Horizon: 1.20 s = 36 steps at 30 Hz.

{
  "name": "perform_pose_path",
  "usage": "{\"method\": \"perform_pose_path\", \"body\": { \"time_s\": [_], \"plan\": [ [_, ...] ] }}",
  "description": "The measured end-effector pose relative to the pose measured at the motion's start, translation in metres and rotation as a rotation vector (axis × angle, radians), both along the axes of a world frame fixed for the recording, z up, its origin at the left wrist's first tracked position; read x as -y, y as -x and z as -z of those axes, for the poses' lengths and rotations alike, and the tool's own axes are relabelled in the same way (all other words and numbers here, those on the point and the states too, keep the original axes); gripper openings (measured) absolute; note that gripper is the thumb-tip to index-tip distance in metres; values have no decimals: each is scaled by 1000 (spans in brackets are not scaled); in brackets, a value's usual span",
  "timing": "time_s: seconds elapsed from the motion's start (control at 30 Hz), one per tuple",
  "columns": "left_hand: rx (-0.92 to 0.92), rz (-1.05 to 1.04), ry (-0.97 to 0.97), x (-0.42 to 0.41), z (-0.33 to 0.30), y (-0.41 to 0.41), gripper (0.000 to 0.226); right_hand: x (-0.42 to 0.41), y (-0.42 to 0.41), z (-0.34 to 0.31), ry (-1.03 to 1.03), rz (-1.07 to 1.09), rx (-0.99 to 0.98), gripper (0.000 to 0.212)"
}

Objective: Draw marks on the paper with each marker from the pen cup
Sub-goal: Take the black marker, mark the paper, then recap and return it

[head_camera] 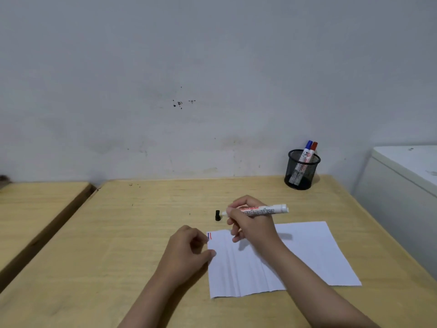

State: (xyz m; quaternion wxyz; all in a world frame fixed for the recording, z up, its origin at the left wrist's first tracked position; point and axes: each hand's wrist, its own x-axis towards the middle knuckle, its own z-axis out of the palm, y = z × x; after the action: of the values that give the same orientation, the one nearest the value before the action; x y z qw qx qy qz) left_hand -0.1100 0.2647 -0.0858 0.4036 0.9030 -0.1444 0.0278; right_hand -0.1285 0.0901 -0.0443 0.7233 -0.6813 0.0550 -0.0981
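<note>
The white marker (257, 210) lies nearly level in the right hand (250, 221), its fingers (233, 215) closed around the barrel close to the tip end, with the printed barrel and blunt rear end sticking out to the right of them. Just left of those fingers, a small black cap (217, 215) stands on the tabletop (118, 233), very near the marker's tip; whether tip and cap touch cannot be told. Below the right hand's fingers lies the white paper (307, 252), creased in lengthwise folds, with a short blue stroke and a short red stroke (209, 236) side by side at its upper left corner. The left hand (189, 247) rests at the paper's left edge, its fingers (209, 253) loosely curled and holding nothing, a fingertip touching the sheet's edge just below the two strokes. Well beyond the right hand's fingers, toward the wall, a black mesh pen cup (301, 170) stands holding a blue-capped marker (307, 149) and a red-capped marker (312, 150), both leaning right.
</note>
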Motion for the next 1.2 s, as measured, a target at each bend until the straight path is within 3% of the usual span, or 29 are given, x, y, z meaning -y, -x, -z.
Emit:
{"method": "perform_pose_path", "body": {
  "time_s": [0.2,0.53,1.2],
  "plan": [
    [68,27,7,0,6,-1,16,-16,-22,31,60,54,-130,29],
    [177,39,-38,0,11,-4,4,-17,-25,44,164,62,-114,27],
    [188,44,-78,0,14,-6,10,-16,-31,49,211,12,-146,21]
  ]
}}
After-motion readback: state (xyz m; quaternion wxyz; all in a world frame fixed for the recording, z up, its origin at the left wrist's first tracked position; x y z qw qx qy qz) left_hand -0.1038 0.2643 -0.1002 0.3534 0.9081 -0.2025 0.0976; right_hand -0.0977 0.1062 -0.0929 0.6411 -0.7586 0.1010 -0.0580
